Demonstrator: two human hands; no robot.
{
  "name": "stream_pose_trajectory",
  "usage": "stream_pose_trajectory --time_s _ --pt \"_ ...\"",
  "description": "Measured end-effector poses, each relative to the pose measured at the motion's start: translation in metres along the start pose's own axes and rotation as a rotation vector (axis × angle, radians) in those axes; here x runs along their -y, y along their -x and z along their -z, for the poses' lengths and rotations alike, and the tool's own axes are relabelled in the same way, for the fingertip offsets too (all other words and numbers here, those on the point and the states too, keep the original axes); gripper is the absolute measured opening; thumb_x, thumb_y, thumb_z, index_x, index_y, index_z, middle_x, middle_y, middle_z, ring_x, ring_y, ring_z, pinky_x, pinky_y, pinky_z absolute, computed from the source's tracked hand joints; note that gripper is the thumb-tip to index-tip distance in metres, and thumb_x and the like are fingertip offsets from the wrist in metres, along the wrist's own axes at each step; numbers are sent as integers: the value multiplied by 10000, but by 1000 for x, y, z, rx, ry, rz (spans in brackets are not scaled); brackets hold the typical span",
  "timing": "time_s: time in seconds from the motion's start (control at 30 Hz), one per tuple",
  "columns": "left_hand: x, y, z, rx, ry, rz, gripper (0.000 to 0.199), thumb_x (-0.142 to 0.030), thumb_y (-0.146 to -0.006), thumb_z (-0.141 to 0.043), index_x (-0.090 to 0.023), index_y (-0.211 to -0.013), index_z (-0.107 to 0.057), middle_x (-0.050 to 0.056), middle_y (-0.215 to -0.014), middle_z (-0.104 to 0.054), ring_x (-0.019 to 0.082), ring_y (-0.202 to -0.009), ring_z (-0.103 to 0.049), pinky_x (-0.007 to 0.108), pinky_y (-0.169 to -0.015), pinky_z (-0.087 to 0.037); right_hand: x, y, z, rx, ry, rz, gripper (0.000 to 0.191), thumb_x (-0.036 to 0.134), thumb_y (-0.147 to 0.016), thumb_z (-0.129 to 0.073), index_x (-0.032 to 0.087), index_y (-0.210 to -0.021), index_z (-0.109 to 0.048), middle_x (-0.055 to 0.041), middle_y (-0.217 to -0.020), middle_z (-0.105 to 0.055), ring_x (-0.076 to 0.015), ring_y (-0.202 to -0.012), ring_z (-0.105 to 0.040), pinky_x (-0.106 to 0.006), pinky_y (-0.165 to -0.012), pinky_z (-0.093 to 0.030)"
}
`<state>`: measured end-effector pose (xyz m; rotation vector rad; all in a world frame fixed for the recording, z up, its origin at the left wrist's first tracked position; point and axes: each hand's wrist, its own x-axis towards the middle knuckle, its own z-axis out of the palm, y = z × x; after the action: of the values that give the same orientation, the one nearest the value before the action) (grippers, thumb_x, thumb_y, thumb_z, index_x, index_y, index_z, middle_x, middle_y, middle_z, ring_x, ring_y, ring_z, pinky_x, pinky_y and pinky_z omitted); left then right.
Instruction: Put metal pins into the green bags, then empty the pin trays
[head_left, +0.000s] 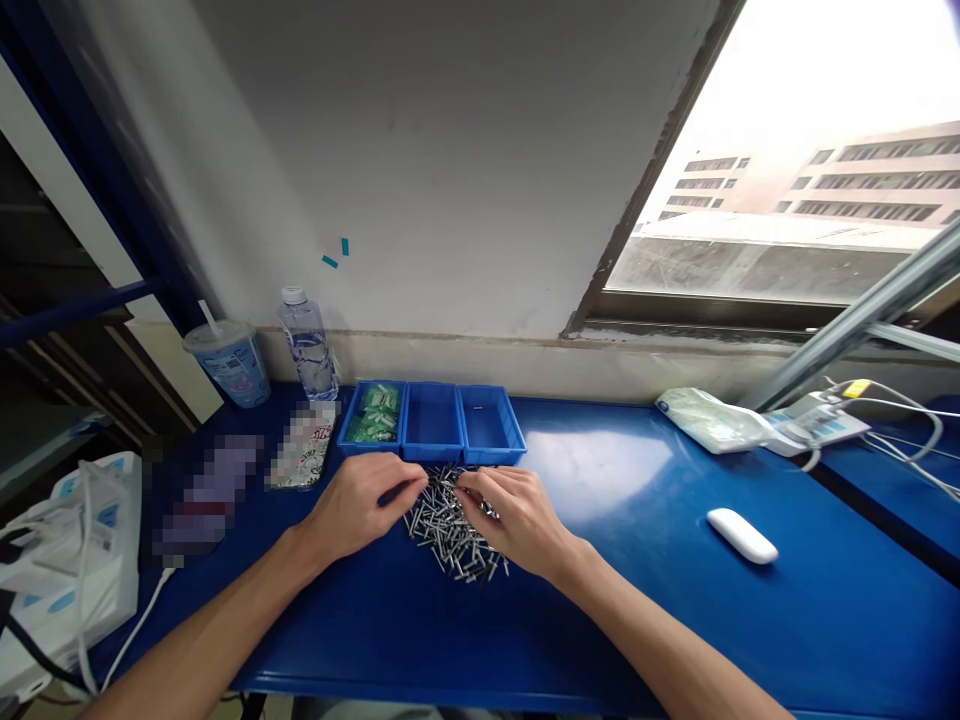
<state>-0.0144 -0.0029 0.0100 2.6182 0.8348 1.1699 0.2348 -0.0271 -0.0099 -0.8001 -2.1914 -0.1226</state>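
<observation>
A loose pile of small silvery metal pins (454,540), like screws or rivets, lies on the blue table. My left hand (367,503) is at the pile's upper left edge, thumb and forefinger pinched together. Whatever is between those fingertips is too small to make out. From the right, my right hand (514,510) reaches over the pile with its fingers bent and the fingertips close together among the pins. Its grip is partly hidden. Just behind both hands stand three blue bins side by side: the left bin (342,440) holds green packets (377,413), beside the middle bin (433,420) and right bin (491,420).
At the back left are a lidded cup (232,365), a water bottle (309,345) and a patterned packet (306,445). Power strips with cables (112,560) lie far left. To the right are a white case (742,536), a plastic pack (709,420) and another power strip (817,420).
</observation>
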Motion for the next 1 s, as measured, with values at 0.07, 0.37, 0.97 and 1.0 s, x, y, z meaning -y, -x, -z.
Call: stream_pose_trajectory --time_s 0.07,0.37,0.97,1.0 --pt "8 -2 15 -104 -132 118 223 -293 -1059 -550 -200 -960 -727 16 -847 -739 153 -753 -673 273 -756 -515 -2 -1 3 -35 9 -12 88 184 -1083 -521 194 -1034 -594 8 -743 -689 -112 -575 -598 -262 -568 -418" --pt "77 19 57 225 -565 856 747 -629 -1006 -369 -190 -1609 -421 211 -1646 -348 495 -1395 -489 536 -989 -534 -23 -2 18 -140 71 -91 135 164 -1100 -465 205 -1076 -591 -24 -845 -699 -130 -641 -614 -254 -620 -461" --pt "100 31 47 483 -614 989 788 -413 -744 -646 -147 -1482 -575 236 -1630 -427 499 -1321 -572 529 -987 -529 -26 1 14 -110 67 -95 171 188 -1113 -425 209 -1065 -587 -34 -860 -700 -150 -665 -641 -267 -643 -482" --pt "97 30 47 476 -631 999 795 -415 -731 -642 -148 -1477 -582 233 -1633 -422 518 -1309 -570 546 -962 -535 -27 1 14 -104 65 -99 175 191 -1114 -422 210 -1067 -589 -36 -864 -703 -152 -669 -643 -269 -647 -487"
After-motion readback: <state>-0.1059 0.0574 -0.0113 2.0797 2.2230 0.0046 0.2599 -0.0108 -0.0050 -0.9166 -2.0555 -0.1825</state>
